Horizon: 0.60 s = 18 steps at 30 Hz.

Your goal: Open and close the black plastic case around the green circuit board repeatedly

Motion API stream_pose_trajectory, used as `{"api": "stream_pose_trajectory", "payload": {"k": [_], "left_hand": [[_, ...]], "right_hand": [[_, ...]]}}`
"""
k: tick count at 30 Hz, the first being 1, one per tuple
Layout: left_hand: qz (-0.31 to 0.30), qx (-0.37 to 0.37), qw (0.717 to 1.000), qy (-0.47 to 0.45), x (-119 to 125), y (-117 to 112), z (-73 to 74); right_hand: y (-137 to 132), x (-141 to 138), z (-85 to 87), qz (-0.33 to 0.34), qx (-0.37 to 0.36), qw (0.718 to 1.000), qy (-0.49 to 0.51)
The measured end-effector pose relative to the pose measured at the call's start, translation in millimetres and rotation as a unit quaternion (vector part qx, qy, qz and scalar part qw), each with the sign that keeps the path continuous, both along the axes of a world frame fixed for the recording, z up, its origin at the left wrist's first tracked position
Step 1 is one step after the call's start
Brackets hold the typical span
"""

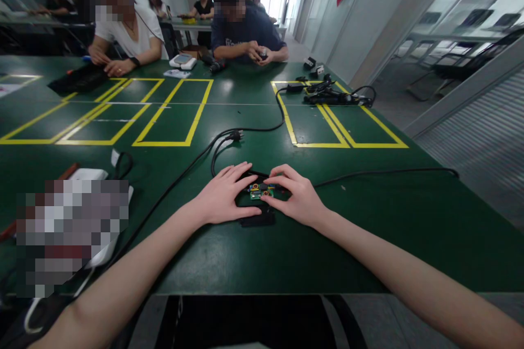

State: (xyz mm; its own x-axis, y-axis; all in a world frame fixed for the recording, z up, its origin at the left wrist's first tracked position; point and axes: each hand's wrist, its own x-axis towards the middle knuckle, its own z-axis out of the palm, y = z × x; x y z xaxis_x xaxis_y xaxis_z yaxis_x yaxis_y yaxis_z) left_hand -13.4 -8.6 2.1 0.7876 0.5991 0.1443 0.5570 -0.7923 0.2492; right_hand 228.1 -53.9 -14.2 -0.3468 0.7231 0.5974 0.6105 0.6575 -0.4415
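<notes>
A small green circuit board (262, 192) with orange ring-shaped coils lies between my hands near the middle of the table. My right hand (301, 199) has its thumb and fingers curled on the board's right side, gripping it. To the left, my left hand (223, 196) is spread, its thumb apart from its fingers, around the other side of the board. The left thumb rests by a black plastic casing half (257, 217) just below the board. Another black piece lies behind the board, partly hidden by my fingers. A black cable (368, 172) runs off from the right side.
Black cords and a plug (235, 135) cross the green table (229, 262). A white, blurred-out device (104, 253) stands at the left. Yellow tape (190, 133) marks rectangles beyond. Black parts (335, 96) lie at the far right. Two people work across the table.
</notes>
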Motion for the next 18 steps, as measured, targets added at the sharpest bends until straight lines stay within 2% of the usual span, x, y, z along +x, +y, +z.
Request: {"api": "stream_pose_trajectory", "payload": {"k": [8,12,18], "left_hand": [[0.001,-0.001,1.0,-0.014,0.3,0.4,-1.8],[0.014,0.009,0.999,-0.028,2.6,-0.7,2.5],[0.031,0.008,0.999,-0.029,3.7,0.0,5.3]], "right_hand": [[1.4,3.6,1.5,-0.026,-0.037,0.998,-0.037],[0.8,3.8,3.2,-0.037,-0.053,0.996,-0.064],[0.1,3.8,1.7,0.007,-0.012,0.999,-0.048]]}}
